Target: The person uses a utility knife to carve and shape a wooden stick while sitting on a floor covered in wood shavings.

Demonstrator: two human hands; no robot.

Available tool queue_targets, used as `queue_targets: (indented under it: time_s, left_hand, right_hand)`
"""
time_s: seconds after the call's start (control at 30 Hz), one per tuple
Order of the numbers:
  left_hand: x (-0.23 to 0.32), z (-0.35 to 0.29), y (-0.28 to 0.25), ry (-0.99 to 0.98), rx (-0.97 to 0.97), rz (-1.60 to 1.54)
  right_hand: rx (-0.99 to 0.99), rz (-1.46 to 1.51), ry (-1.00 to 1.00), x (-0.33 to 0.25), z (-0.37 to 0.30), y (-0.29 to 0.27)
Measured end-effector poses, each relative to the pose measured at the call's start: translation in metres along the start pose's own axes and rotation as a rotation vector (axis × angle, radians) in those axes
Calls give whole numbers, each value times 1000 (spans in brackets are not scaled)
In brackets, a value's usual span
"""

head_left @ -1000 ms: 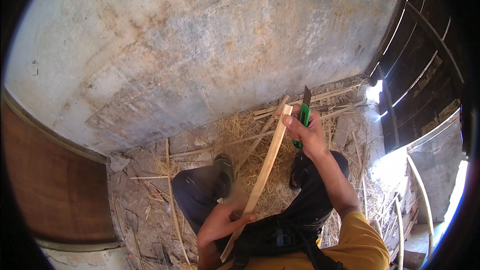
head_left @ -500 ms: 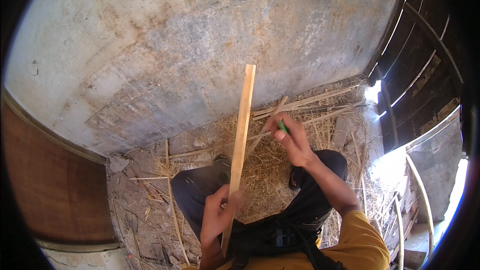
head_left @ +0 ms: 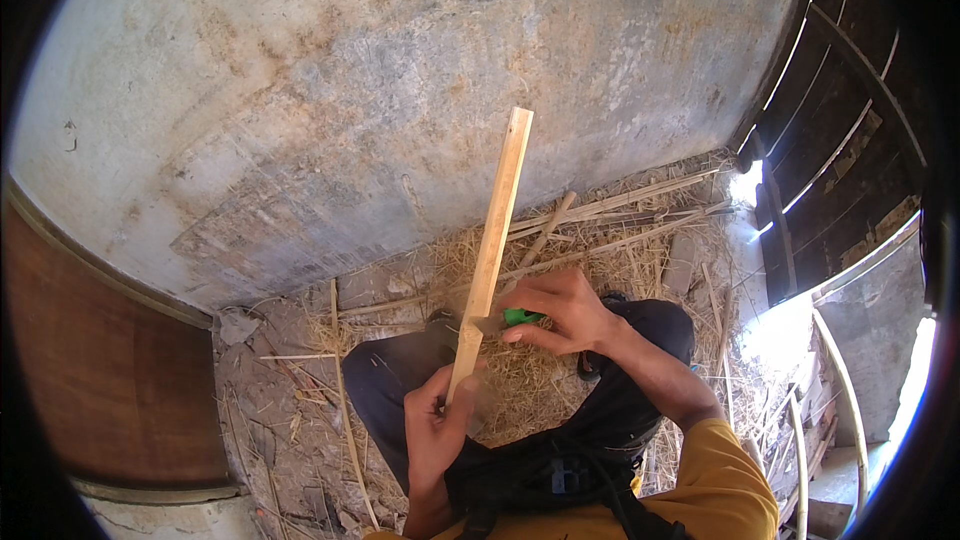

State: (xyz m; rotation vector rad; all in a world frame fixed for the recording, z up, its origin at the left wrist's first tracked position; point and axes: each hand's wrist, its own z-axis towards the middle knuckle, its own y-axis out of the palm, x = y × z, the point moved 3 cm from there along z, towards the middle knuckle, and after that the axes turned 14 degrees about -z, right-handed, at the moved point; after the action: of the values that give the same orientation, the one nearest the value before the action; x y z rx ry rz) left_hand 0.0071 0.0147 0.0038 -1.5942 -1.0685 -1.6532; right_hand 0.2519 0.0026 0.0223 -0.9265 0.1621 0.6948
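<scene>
Upright in front of me and leaning slightly right stands a pale wooden strip (head_left: 500,210), its top end against the background of the wall. My left hand (head_left: 437,425) is closed round its lower part, between my knees. A green-handled knife (head_left: 520,317) is gripped in my right hand (head_left: 565,315), just above and right of the left one. Its short dark blade meets the strip's right edge, where a pale notch shows. The fingers hide part of the handle.
Straw and shavings (head_left: 540,380) cover the ground between my legs. Several long wooden slats (head_left: 620,202) lie along the foot of the stained concrete wall (head_left: 400,120). A brown panel (head_left: 110,360) stands at the left, with dark slatted boards (head_left: 840,130) at the right.
My right hand has come down and left, bringing the knife's blade against the strip. The strip's top has shifted up and a little to the right.
</scene>
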Motion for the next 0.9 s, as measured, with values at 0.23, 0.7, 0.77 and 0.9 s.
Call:
queue_targets:
  time_s: [0.23, 0.7, 0.77, 0.9]
  left_hand:
    - [11, -1, 1, 56, 53, 128]
    - [15, -2, 9, 107, 126, 122]
    - [13, -2, 5, 82, 127, 140]
    - [13, -2, 4, 58, 132, 171]
  right_hand:
    - [21, -40, -24, -1, -1, 1]
    - [89, -146, 46, -8, -1, 1]
    - [102, -176, 61, -8, 0, 0]
    - [108, -199, 90, -9, 0, -2]
